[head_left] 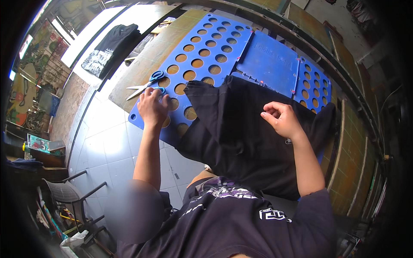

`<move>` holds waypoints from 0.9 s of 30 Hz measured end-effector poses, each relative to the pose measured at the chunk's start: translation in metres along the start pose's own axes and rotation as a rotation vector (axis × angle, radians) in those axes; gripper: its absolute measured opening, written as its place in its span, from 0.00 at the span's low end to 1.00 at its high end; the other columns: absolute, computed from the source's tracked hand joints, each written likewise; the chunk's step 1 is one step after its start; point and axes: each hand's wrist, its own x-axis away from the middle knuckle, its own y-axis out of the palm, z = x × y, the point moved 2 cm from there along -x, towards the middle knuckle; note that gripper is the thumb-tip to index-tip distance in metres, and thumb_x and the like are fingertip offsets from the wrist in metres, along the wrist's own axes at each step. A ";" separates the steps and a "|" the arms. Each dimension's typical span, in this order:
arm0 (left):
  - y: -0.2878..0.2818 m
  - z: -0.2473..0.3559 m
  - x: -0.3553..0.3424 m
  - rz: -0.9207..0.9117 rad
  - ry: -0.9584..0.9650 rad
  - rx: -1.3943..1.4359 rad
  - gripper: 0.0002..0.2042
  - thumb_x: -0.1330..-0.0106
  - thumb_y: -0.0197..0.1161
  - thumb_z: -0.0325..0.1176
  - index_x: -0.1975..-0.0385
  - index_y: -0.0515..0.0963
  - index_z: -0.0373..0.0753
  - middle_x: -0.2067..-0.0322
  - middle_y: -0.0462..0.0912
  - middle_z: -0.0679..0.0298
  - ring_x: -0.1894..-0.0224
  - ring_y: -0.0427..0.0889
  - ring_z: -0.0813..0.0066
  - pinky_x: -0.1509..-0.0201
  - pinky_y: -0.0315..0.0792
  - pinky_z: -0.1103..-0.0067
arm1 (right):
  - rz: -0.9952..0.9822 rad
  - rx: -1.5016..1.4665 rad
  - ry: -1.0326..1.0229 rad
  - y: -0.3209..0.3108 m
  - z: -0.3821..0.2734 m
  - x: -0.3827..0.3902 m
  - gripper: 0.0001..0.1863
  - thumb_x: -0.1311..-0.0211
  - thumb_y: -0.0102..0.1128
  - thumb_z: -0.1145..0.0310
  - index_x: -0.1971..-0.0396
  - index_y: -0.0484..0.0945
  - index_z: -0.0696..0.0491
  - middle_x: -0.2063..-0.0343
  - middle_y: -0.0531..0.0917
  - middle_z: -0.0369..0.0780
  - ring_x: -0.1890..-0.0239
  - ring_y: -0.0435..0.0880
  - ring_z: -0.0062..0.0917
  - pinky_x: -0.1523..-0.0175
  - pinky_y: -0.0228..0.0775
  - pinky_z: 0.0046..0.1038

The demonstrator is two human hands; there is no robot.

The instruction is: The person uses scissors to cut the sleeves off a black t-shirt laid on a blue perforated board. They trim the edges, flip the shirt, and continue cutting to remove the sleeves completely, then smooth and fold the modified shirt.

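Observation:
At the left edge of a blue folding board [267, 53] full of round holes, my left hand [152, 107] has its fingers closed at one handle loop of the blue-handled scissors [157, 76]. The scissors' blades are spread and point left. A black garment [243, 129] lies loosely bunched over the near part of the board and hangs down towards me. Over its right part hovers my right hand [282, 122], with the fingers curled in and the thumb close to them. Whatever those fingers may hold is too small or hidden to make out.
A folded black garment with a pale print [101, 53] rests on a white surface at the far left. Wooden boards [355, 150] line the right side. At the lower left are a chair with a cap [64, 189] and a tiled floor [105, 139].

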 end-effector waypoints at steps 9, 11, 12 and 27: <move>0.007 0.029 -0.029 -0.065 0.180 0.454 0.11 0.44 0.64 0.33 0.61 0.79 0.41 0.58 0.77 0.60 0.51 0.74 0.59 0.49 0.68 0.69 | 0.019 -0.043 -0.043 0.004 -0.010 -0.011 0.13 0.49 0.65 0.65 0.67 0.79 0.59 0.77 0.82 0.39 0.78 0.78 0.20 0.68 0.70 0.23; 0.017 0.035 -0.047 -0.258 0.281 0.375 0.10 0.44 0.64 0.33 0.62 0.80 0.40 0.58 0.77 0.60 0.49 0.71 0.59 0.46 0.66 0.69 | 0.025 -0.032 -0.083 0.007 -0.019 -0.015 0.13 0.49 0.65 0.66 0.68 0.79 0.59 0.77 0.82 0.40 0.78 0.78 0.20 0.68 0.70 0.23; 0.021 0.035 -0.052 -0.379 0.309 0.326 0.10 0.44 0.64 0.32 0.63 0.80 0.40 0.58 0.77 0.61 0.48 0.70 0.59 0.44 0.65 0.69 | 0.024 -0.025 -0.106 0.008 -0.024 -0.015 0.13 0.49 0.65 0.66 0.68 0.79 0.59 0.76 0.82 0.40 0.78 0.78 0.20 0.68 0.70 0.23; -0.008 0.031 -0.070 -0.452 -0.073 0.964 0.08 0.43 0.61 0.23 0.65 0.81 0.30 0.72 0.84 0.58 0.70 0.82 0.75 0.62 0.75 0.80 | -0.009 0.004 -0.164 -0.005 -0.019 -0.027 0.11 0.49 0.65 0.68 0.68 0.80 0.59 0.75 0.82 0.40 0.76 0.79 0.21 0.67 0.71 0.22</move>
